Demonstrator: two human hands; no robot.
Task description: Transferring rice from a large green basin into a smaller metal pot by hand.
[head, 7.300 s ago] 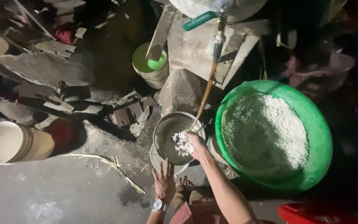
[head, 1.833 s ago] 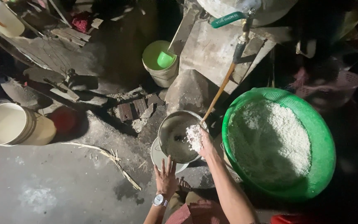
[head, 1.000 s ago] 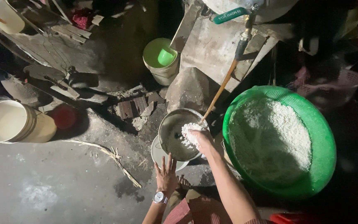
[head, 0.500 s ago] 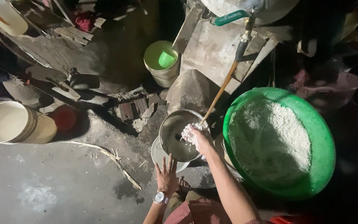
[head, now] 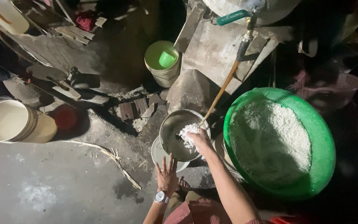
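I see my right hand (head: 199, 139) reaching over the round metal pot (head: 183, 135), its fingers curled shut around a clump of wet white rice (head: 187, 133) that sits just inside the pot's right rim. The pot is dull, smooth steel and rests on a pale plastic bowl (head: 159, 155) on the rough concrete floor (head: 54, 182). A thin amber hose (head: 222, 89) slants down from a green-handled tap (head: 233, 17) to the pot's rim beside the rice. My left hand (head: 166, 174) lies flat with fingers spread apart, touching the pot's near edge, a wristwatch (head: 159, 197) on the wrist. My right forearm stretches up from the lower edge. Just right of the pot stands a wide green plastic basket (head: 324, 137) heaped with grainy white rice. A cream bucket (head: 15, 122) lies tipped at far left.
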